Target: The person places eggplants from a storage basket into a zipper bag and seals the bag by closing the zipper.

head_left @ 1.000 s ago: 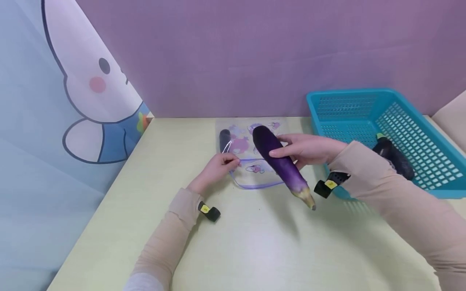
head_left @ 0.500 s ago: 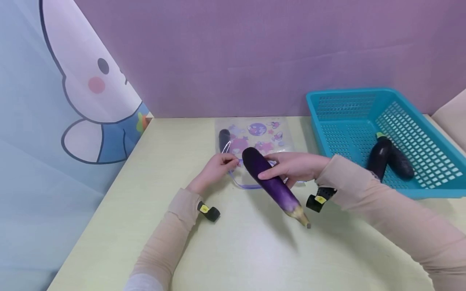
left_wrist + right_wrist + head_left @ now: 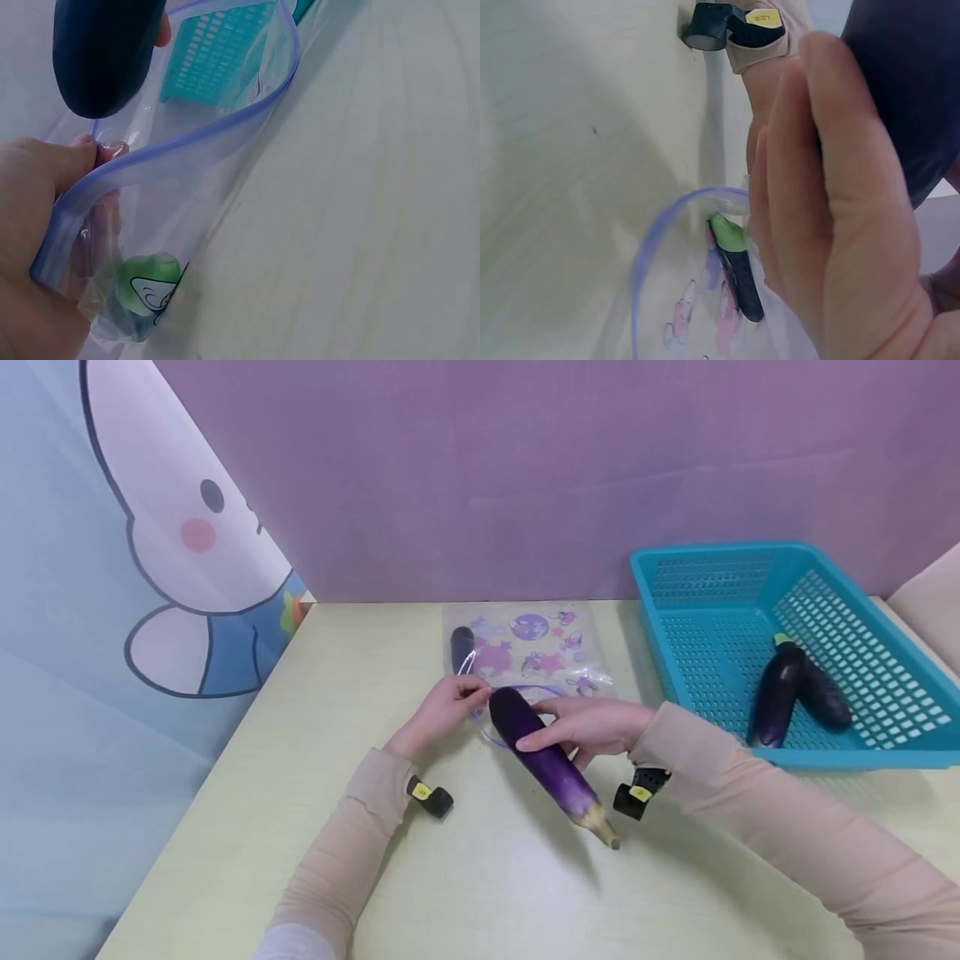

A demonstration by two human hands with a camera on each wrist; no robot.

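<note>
A clear zip bag [image 3: 555,647] with purple and pink cartoon prints lies on the table, its purple-edged mouth held apart. My left hand [image 3: 444,714] pinches the left side of that mouth. Inside the bag, along its left side, is a dark eggplant [image 3: 742,281] with a green cap, also partly visible in the left wrist view. My right hand [image 3: 592,728] grips a larger purple eggplant [image 3: 553,777] around its middle. Its dark rounded end is at the bag's mouth, close to my left fingers, and its pale stem slants toward me, above the table.
A blue plastic basket [image 3: 652,610] stands at the right, with two dark eggplants [image 3: 778,693] lying across each other in it. A purple cloth wall [image 3: 480,485] rises behind the table [image 3: 480,877]. A cartoon-printed blue curtain [image 3: 60,735] hangs at the left.
My right hand has brought the large eggplant left and toward me, down to the bag's mouth. The left hand stays in place on the bag. The basket's eggplants are less covered by my arm.
</note>
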